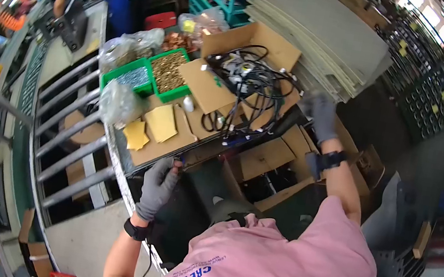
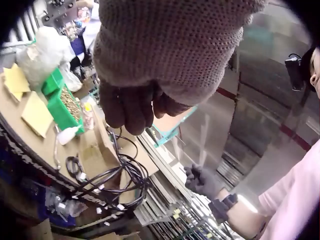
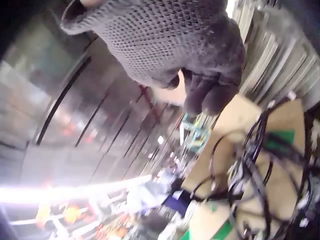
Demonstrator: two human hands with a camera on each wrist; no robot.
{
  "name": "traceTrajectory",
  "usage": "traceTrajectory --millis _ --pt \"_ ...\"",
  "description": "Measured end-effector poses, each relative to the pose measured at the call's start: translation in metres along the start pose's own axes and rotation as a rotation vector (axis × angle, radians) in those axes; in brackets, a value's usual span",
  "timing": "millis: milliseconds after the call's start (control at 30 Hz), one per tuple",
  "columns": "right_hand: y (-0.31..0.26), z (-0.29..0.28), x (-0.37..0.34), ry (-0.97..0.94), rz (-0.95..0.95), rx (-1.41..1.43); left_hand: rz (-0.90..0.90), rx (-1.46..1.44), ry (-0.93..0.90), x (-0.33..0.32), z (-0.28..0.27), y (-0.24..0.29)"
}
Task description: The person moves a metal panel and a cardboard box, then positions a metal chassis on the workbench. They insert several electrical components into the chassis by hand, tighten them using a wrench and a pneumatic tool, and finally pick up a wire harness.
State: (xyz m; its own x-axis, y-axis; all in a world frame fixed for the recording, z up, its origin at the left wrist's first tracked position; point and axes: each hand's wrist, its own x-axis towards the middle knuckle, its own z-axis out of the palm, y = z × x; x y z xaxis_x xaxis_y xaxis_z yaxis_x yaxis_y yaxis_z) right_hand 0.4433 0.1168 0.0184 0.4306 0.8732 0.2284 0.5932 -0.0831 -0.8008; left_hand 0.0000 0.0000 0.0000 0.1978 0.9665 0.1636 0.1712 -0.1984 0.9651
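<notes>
A worktable (image 1: pixel 156 149) carries an opened cardboard box (image 1: pixel 205 86), in which a tangle of black cables (image 1: pixel 251 78) lies, some strands spilling over its near side. The gloved right hand (image 1: pixel 323 116), fingers loosely curled with nothing visible in them, hovers just beside the box, the cables to its left. The gloved left hand (image 1: pixel 158 188), fingers bent, is at the table's near edge, apart from the cables; whether it grips anything cannot be told.

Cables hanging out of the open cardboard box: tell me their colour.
The cables are black, with small white pieces among them; the left wrist view shows this best.
</notes>
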Motion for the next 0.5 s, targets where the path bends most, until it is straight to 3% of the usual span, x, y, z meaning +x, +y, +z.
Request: traceTrajectory --millis 67,100,133,200,233,300,333,433,467,500 --pt "0.019 -0.025 0.011 0.395 0.057 -0.105 0.016 0.060 -0.079 0.027 -0.012 0.014" --pt "0.040 -0.096 0.026 0.535 0.100 -0.269 -0.064 -0.023 -0.103 0.029 0.055 0.017" --pt "0.060 -0.104 0.049 0.558 0.107 -0.251 -0.060 -0.043 -0.158 0.050 0.061 0.015" --pt "0.104 -0.109 0.102 0.769 0.044 -0.773 -0.077 -0.016 -0.278 0.095 0.071 0.024" --pt "0.099 -0.115 0.110 0.771 0.046 -0.773 -0.075 -0.015 -0.280 0.110 0.086 0.029" --pt "0.080 -0.125 0.121 0.422 0.306 -0.264 0.103 0.059 -0.395 0.133 0.113 0.039" --pt "0.069 -0.130 0.118 0.247 0.336 -0.047 0.131 0.045 -0.410 0.142 0.129 0.038" --pt "0.095 -0.131 0.125 0.511 0.206 -0.250 0.126 0.041 -0.501 0.162 0.166 0.035" --pt "0.185 -0.153 0.159 0.407 0.165 -0.121 0.071 0.061 -0.566 0.166 0.175 0.037" --pt "0.135 -0.159 0.134 0.329 0.292 0.330 0.020 0.082 -0.624 0.171 0.183 0.039"
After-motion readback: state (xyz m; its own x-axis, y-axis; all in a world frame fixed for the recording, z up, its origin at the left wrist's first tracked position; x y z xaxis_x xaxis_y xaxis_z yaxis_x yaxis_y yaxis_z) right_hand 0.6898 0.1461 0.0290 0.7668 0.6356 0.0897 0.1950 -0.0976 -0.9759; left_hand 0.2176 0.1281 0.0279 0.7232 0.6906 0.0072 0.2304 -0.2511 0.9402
